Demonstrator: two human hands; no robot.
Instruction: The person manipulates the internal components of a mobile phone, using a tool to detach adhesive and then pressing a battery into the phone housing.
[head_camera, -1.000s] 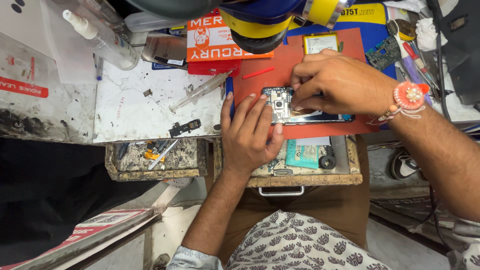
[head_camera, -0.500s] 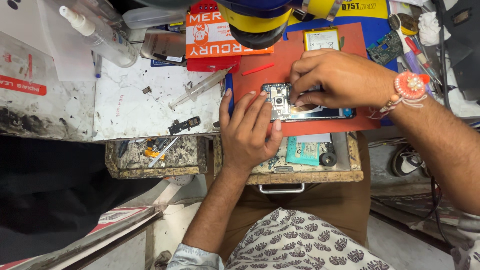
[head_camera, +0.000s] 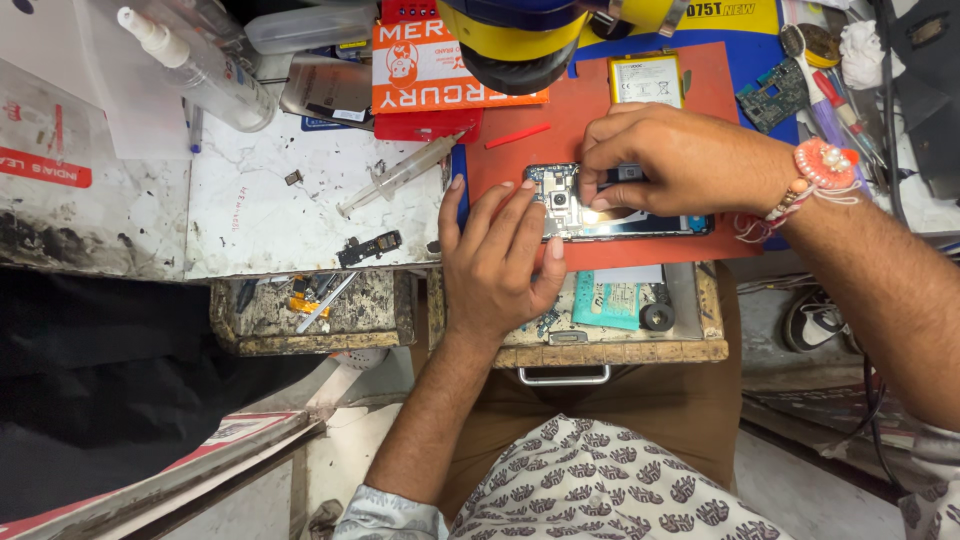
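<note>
On the bench (head_camera: 290, 215) in front of me, white and scuffed, everything is lying within reach, and I am sitting close against its front edge. Across its far right part a red mat (head_camera: 600, 130) is spreading, and the opened phone (head_camera: 600, 212) is lying flat on the mat, back side up, its camera end pointing left toward my left hand.

Below the mat an open drawer (head_camera: 690, 340) is sticking out toward my lap, holding a teal pack (head_camera: 608, 302) and a small black ring (head_camera: 657, 317).

Over the far edge a yellow and blue lamp head (head_camera: 515, 40) is hanging, with an orange box (head_camera: 430, 75) just beside it.

I am resting my left hand (head_camera: 500, 260) palm down at the mat's near left corner, fingers loosely spread, fingertips touching the phone's camera end and steadying it; it is gripping nothing.

I am bending my right hand (head_camera: 680, 160) over the middle of the phone, fingers curled narrow, thumb and forefinger pinching at a small dark part on its upper edge. Whether the part is free of the phone, I cannot tell. A red beaded band (head_camera: 825, 165) is circling that wrist.

Left of the mat a clear syringe (head_camera: 400, 175) is lying slantwise on the bench, and a spray bottle (head_camera: 200, 70) is lying tilted at the far left. A white battery (head_camera: 645, 80) is resting on the mat's far side, and a thin red stick (head_camera: 517, 135) is lying near it.
</note>
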